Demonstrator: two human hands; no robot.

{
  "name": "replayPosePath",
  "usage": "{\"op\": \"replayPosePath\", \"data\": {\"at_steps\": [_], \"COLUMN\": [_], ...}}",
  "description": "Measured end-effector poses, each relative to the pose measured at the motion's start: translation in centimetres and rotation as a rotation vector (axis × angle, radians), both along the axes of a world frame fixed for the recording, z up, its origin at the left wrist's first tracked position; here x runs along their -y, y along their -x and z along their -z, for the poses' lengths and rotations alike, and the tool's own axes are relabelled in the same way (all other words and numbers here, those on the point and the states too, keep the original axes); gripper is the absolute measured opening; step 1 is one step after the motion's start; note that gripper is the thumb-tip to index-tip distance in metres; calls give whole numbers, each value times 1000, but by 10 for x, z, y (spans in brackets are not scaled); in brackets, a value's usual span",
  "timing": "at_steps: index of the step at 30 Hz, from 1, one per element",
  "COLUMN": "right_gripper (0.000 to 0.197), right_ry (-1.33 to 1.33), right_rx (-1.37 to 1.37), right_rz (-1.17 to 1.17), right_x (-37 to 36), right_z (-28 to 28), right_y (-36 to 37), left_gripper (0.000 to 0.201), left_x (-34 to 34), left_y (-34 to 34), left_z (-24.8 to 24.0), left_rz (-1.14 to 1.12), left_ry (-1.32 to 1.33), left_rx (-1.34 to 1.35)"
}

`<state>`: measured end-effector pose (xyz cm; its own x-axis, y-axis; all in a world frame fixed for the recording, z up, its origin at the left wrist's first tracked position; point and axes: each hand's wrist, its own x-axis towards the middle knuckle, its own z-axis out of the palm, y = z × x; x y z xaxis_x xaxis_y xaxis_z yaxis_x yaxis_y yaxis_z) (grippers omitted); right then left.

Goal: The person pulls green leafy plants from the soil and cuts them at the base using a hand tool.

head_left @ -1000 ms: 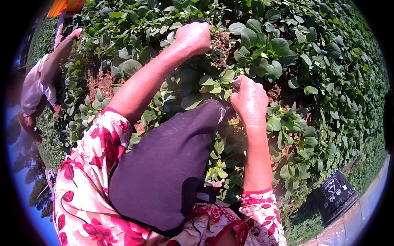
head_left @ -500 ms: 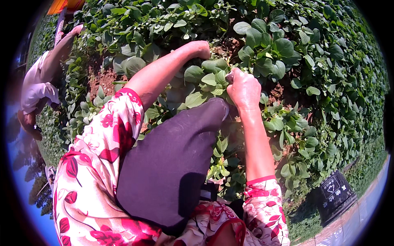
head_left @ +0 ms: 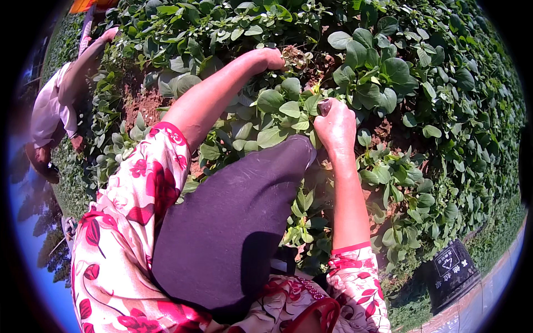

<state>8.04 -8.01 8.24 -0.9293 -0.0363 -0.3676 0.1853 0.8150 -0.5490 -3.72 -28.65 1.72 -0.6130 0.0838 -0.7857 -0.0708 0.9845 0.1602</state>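
Observation:
My left hand is closed at the far side of a leafy plant, its fingertips mostly hidden. A tan, stringy clump of plant roots sticks out from its grip. Closer in and to the right, my right hand makes a fist. Something dark, like the end of a handle, shows at its thumb, but the rest is hidden. Between the hands grows a broad-leaved green plant. Another large-leaved plant stands beyond my right hand.
My dark-trousered knee rises between my forearms. Dense greenery surrounds patches of reddish soil. A black bin stands by a paved edge at lower right. Another person bends over the plants at far left.
My left hand has moved slightly farther away, and the tan root clump now shows clearly beside it. My right fist stays closed near the plant. The other person's lower hand has come into view.

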Motion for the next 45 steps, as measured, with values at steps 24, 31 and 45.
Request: {"op": "replayPosePath", "data": {"at_steps": [24, 31, 45], "right_gripper": [25, 19, 30], "right_ry": [-240, -195, -118], "right_rx": [-185, 29, -73], "right_rz": [-441, -249, -336], "right_x": [-29, -11, 9], "right_z": [-79, -48, -20], "right_y": [-26, 6, -21], "left_gripper": [46, 42, 54], "left_x": [26, -17, 16], "left_y": [-48, -65, -68], "left_z": [-15, 8, 30], "left_rz": [-289, -233, -198], "left_ry": [-265, -52, -287], "left_rx": [-214, 70, -1]}}
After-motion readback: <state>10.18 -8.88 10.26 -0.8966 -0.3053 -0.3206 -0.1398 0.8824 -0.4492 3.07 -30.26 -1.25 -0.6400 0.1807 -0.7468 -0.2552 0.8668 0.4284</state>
